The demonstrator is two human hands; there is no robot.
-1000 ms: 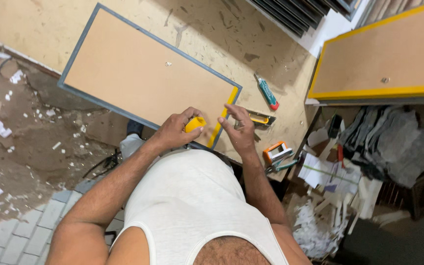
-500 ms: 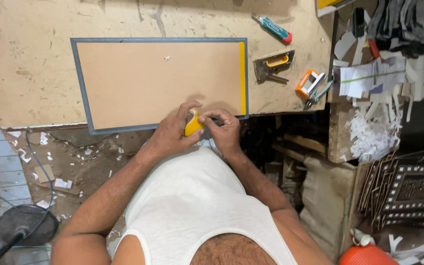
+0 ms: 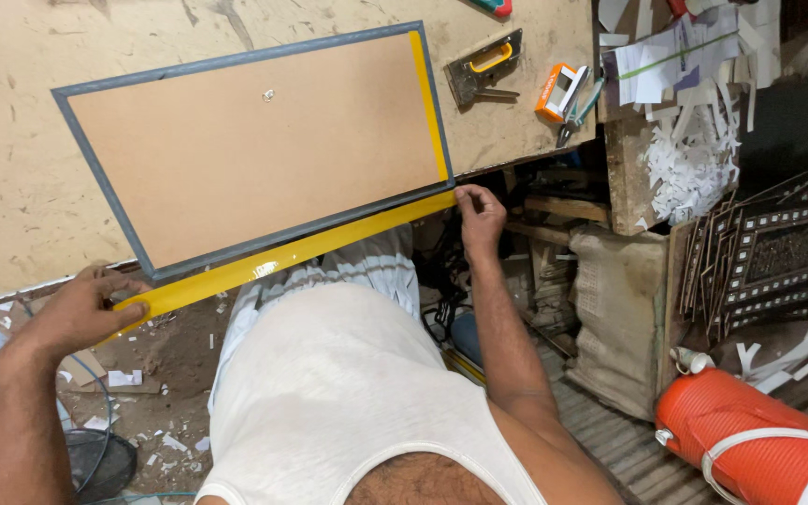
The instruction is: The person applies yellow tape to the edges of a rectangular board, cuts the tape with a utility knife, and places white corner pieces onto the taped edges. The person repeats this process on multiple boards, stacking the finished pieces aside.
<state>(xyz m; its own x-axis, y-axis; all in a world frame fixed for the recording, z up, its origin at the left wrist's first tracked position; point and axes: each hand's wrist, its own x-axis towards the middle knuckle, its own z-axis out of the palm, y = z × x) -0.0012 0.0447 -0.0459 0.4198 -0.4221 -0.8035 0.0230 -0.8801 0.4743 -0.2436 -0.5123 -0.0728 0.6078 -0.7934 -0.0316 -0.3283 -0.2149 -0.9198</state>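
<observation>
A brown board in a grey frame point(image 3: 264, 150) lies face down on the worktable point(image 3: 11, 140). One strip of yellow tape runs along its right edge. A long stretch of yellow tape point(image 3: 282, 257) spans the frame's near edge. My left hand point(image 3: 81, 309) grips the tape's left end, where the roll sits hidden in my fingers. My right hand point(image 3: 479, 215) pins the tape's right end at the frame's near right corner.
A staple gun point(image 3: 483, 65) and a small orange and white box point(image 3: 558, 91) lie on the table right of the frame. Paper scraps point(image 3: 694, 112) pile at the far right. Ornate frames point(image 3: 778, 252) lean below. An orange cooler jug point(image 3: 759, 440) stands at the lower right.
My hands were together at the frame's near edge with the yellow roll. They have spread apart, drawing a long strip of tape along that edge. The view has also shifted.
</observation>
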